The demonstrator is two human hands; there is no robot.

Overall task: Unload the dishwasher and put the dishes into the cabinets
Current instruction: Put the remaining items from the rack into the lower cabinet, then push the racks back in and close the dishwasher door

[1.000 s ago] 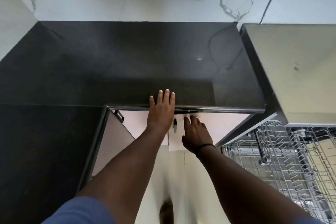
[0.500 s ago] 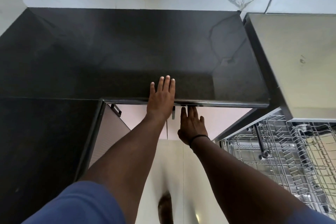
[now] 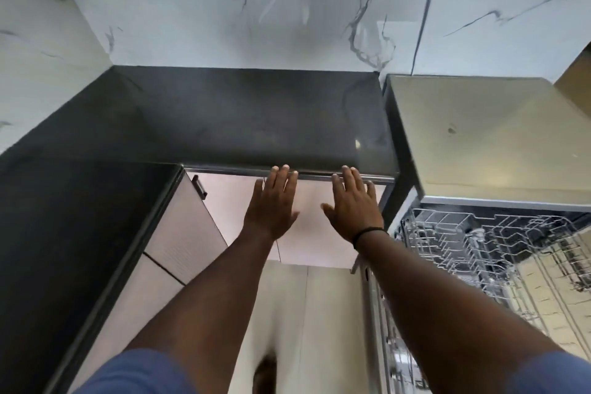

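Where the dark surface (image 3: 256,118) ends | left hand (image 3: 271,205) grip spread flat on pale cabinet doors (image 3: 313,233) | right hand (image 3: 353,206) likewise spread | dishwasher (image 3: 479,137) rack (image 3: 499,249) pulled out, far right.

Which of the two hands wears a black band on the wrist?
The right hand, nearest the dishwasher rack; the left hand has a bare wrist.
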